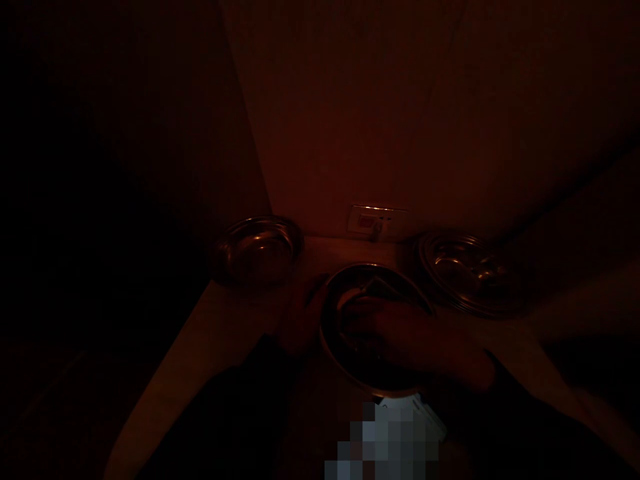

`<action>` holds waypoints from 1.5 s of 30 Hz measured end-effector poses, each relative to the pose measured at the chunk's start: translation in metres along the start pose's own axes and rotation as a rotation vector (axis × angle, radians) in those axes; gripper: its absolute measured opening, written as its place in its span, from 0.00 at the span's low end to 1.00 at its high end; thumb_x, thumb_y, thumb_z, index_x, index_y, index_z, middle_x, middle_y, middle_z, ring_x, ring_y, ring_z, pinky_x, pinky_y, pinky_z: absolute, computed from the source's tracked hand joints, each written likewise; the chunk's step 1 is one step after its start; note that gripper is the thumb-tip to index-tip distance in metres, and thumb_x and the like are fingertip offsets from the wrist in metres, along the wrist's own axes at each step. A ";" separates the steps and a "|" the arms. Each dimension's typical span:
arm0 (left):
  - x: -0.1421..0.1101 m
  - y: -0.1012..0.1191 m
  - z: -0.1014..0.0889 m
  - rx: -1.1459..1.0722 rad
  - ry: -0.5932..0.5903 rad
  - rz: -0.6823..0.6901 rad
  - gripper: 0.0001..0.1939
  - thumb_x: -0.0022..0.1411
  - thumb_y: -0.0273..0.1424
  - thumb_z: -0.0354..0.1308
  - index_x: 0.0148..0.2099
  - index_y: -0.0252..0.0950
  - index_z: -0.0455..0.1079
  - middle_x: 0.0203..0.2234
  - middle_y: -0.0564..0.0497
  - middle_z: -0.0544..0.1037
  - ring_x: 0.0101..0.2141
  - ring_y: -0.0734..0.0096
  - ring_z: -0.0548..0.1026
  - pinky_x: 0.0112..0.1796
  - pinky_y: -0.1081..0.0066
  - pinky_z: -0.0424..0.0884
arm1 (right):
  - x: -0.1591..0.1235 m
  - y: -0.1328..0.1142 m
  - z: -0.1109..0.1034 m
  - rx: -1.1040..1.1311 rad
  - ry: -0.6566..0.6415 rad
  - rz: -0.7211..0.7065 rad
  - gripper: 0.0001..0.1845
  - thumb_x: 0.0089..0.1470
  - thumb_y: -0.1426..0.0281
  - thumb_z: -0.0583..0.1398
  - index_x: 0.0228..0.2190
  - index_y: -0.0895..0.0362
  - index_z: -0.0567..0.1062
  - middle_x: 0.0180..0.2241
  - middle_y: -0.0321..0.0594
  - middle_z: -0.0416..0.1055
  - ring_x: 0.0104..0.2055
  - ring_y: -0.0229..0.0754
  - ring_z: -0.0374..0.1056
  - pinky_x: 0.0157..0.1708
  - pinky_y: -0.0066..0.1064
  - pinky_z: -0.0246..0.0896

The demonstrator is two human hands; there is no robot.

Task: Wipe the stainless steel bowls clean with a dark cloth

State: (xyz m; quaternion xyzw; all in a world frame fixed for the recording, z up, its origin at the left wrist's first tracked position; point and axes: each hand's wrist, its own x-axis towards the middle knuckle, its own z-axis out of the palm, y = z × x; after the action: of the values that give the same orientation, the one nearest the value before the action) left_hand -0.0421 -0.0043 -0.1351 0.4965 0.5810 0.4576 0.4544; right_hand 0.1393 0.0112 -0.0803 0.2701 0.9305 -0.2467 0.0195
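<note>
In very dim reddish light, a round metal bowl [373, 392] stands at the middle of the table. My left hand [303, 313] is at its left rim, fingers closed around the edge, as far as the dark lets me see. My right hand [400, 330] reaches inside from the right, its fingers bent over a dark, folded, cloth-like piece [383, 285]. What exactly lies beneath those fingers is too dark to make out.
A shiny metal bowl [260, 250] sits at the table's back left. Stacked metal plates [450, 293] stand at the back right. A wall socket [365, 220] with a plug is behind. A pale, partly pixelated object [407, 427] lies in front of the middle bowl.
</note>
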 end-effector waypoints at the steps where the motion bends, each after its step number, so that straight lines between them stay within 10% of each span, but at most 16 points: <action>1: 0.000 0.000 0.000 -0.002 -0.018 0.013 0.19 0.62 0.37 0.49 0.51 0.34 0.70 0.48 0.46 0.76 0.49 0.63 0.73 0.52 0.64 0.66 | 0.000 0.000 0.001 0.000 -0.001 0.002 0.18 0.52 0.78 0.53 0.42 0.54 0.77 0.47 0.42 0.72 0.52 0.43 0.65 0.52 0.34 0.57; 13: -0.003 -0.001 0.002 0.062 -0.009 0.058 0.18 0.63 0.35 0.47 0.51 0.35 0.70 0.47 0.48 0.77 0.47 0.64 0.73 0.50 0.65 0.67 | 0.001 0.013 0.004 -0.194 0.045 0.264 0.22 0.55 0.75 0.52 0.51 0.57 0.70 0.53 0.48 0.67 0.52 0.49 0.66 0.51 0.39 0.60; 45: -0.005 -0.002 0.003 0.086 -0.024 0.069 0.19 0.63 0.35 0.47 0.52 0.36 0.70 0.48 0.47 0.76 0.47 0.64 0.73 0.49 0.65 0.67 | -0.002 0.021 0.003 -0.138 0.044 0.213 0.23 0.53 0.75 0.52 0.50 0.56 0.71 0.54 0.46 0.67 0.56 0.48 0.62 0.56 0.41 0.55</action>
State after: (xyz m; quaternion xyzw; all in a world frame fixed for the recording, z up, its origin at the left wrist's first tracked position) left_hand -0.0394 -0.0090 -0.1372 0.5407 0.5773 0.4415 0.4236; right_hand 0.1510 0.0240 -0.0919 0.3705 0.9116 -0.1728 0.0436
